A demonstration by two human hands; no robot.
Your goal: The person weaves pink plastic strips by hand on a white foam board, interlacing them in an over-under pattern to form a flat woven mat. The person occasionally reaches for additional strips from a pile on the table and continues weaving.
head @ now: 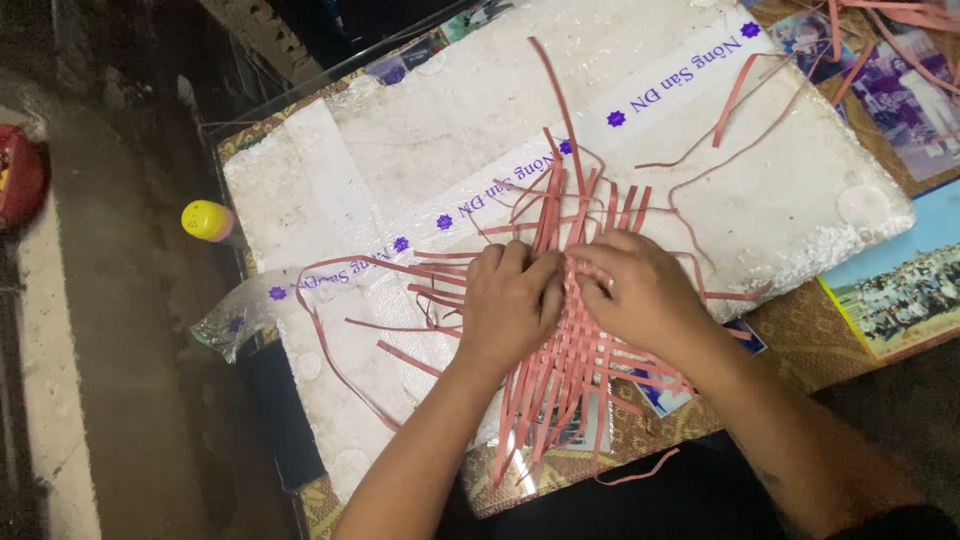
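Home craft corner: family photos (905,90) under glass tabletop (800,330), foam board (420,130).

Bench (800,345): glass-topped, patterned brown mat and photographs (900,290) showing under the glass along the right and near edges. White foam board (420,130) lies flat across most of the top, overhanging the left edge, with a strip of clear printed tape (500,190) running diagonally over it. Woven mat of pink strips (580,360) rests on the board's near side, loose ends fanned outward. More loose pink strips (890,25) at the far right corner.
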